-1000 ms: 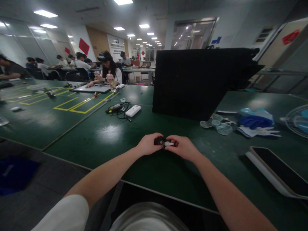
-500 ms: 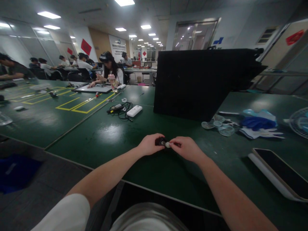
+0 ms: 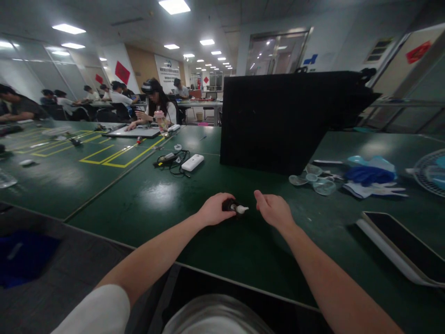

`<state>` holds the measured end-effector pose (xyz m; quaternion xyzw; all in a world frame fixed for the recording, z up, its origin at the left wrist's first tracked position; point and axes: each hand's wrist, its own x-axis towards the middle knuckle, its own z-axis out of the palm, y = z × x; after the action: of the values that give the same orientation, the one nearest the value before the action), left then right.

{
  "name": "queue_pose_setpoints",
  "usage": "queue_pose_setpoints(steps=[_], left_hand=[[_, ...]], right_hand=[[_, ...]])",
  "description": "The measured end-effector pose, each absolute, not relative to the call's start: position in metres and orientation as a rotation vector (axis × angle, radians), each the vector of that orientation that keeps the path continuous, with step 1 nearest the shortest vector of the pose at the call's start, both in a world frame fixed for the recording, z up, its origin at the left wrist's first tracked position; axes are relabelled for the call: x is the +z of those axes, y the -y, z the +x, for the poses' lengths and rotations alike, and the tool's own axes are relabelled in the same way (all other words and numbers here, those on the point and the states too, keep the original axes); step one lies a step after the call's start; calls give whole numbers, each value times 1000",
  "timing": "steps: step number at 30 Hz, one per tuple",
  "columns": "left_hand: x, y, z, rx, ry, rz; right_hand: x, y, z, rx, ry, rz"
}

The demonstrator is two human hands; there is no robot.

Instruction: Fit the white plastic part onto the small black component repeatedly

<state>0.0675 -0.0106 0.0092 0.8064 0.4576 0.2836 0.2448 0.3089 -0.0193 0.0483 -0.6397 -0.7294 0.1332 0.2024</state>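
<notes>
My left hand (image 3: 212, 209) is closed round a small black part (image 3: 231, 205) with a white tip (image 3: 241, 209) that sticks out to the right, held low on the green table (image 3: 167, 195). My right hand (image 3: 273, 210) hovers just right of that tip, a short gap away, with fingers loosely curled and nothing visible in them.
A large black panel (image 3: 285, 116) stands upright behind my hands. A white remote (image 3: 192, 162) and black cables (image 3: 170, 159) lie to the far left. Clear plastic cups (image 3: 313, 181), blue and white gloves (image 3: 370, 178), a fan (image 3: 431, 171) and a tablet (image 3: 399, 246) are right. People work at far tables.
My right hand has let go of the white tip and drawn back a little to the right. My left hand still holds the black part in place.
</notes>
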Motion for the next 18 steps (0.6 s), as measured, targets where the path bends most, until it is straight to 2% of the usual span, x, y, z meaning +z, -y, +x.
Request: queue_pose_setpoints(steps=[6,11,14,18], left_hand=[[12,-2,8,654,-1363,2179],[7,-11,-89,679,-1839,2189],[6,-10,-137,665,-1978,2462],[3,-3,-162,532,-1998,2710]], right_hand=[[47,16,311,535,2009,-1842],[45,17,309,567,2033,-1821],[46,18,307,590,2036,-1836],[46,16,307,608,2034,-1866]])
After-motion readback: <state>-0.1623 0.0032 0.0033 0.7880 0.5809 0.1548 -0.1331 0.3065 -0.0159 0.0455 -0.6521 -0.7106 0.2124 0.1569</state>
